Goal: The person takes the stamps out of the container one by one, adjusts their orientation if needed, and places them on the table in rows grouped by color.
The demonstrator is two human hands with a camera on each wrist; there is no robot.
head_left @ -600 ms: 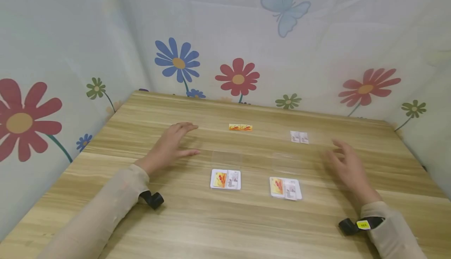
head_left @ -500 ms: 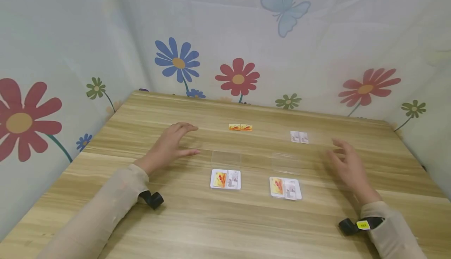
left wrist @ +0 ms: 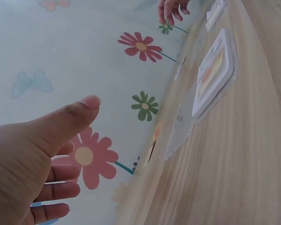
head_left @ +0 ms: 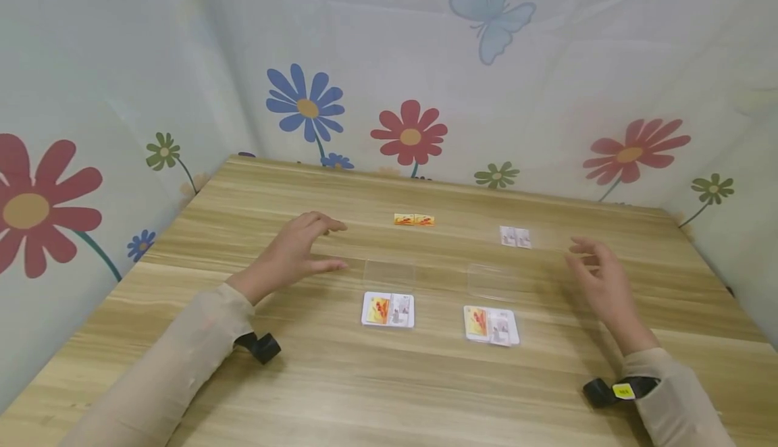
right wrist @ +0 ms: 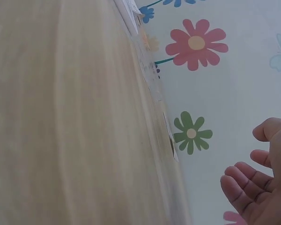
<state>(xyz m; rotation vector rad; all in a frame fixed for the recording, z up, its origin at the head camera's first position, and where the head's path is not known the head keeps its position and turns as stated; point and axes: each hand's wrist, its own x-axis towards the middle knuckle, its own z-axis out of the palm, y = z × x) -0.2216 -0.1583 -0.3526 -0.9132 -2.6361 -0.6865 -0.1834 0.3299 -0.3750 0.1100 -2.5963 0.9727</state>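
Note:
My left hand (head_left: 294, 251) hovers over the table with thumb and fingers apart, holding nothing. Loosely bent and holding nothing, my right hand (head_left: 602, 281) is at the right. Between them lie two flat plastic cases with their clear lids folded back. The left case (head_left: 388, 310) and the right case (head_left: 492, 325) each bear one orange-yellow stamp-like card and one pale grey one. On the right case the pale card (head_left: 500, 331) overhangs the lower edge. Behind them lie a pair of yellow cards (head_left: 415, 219) and, nearer my right hand, a pair of pale cards (head_left: 515, 237).
The wooden table (head_left: 377, 393) reaches back to a white curtain (head_left: 377, 35) printed with flowers and a butterfly. The clear lids (head_left: 390, 275) lie flat behind the cases and are hard to see. Black camera bands (head_left: 260, 348) circle both wrists.
The left hand's fingertips have shifted very slightly right, and the right hand's fingers have curled in a little. The cases and cards stay where they were.

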